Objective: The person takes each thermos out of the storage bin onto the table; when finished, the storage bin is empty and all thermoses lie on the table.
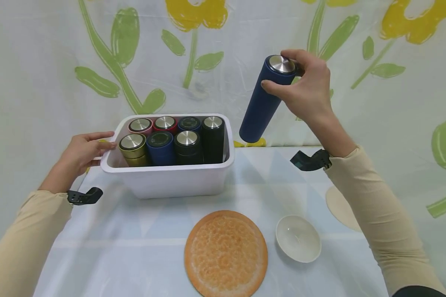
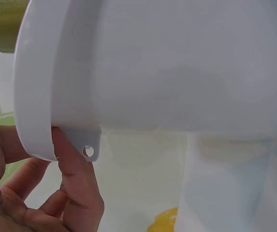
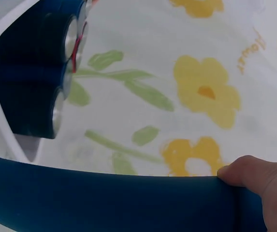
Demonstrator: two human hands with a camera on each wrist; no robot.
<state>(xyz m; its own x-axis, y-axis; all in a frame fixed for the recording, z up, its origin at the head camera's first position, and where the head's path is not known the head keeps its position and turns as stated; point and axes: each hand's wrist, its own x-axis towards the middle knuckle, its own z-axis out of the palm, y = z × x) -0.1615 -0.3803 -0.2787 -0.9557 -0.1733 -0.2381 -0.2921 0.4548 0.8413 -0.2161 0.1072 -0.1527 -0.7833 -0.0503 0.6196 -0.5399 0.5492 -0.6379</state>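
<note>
My right hand (image 1: 307, 86) holds a dark blue thermos flask (image 1: 262, 105) near its silver-topped lid, in the air to the right of a white plastic tub (image 1: 178, 181). The flask is tilted, its base pointing down and left; in the right wrist view its long blue body (image 3: 109, 198) runs along the bottom, thumb against it. At the tub's left end my left hand (image 1: 82, 153) grips the rim; the left wrist view shows fingers (image 2: 78, 179) under the lip. Several flasks stand upright inside, among them a gold one (image 1: 134, 148), a blue one (image 1: 160, 148) and a tall black one (image 1: 213, 140).
In front of the tub lies a round, golden-brown, bread-like disc (image 1: 226, 253) on the pale blue and white tablecloth (image 1: 134, 247). Right of it sits a white bowl (image 1: 298, 239). A pale round piece (image 1: 342, 208) is partly hidden by the right sleeve. Flower-printed fabric (image 1: 245, 33) hangs behind.
</note>
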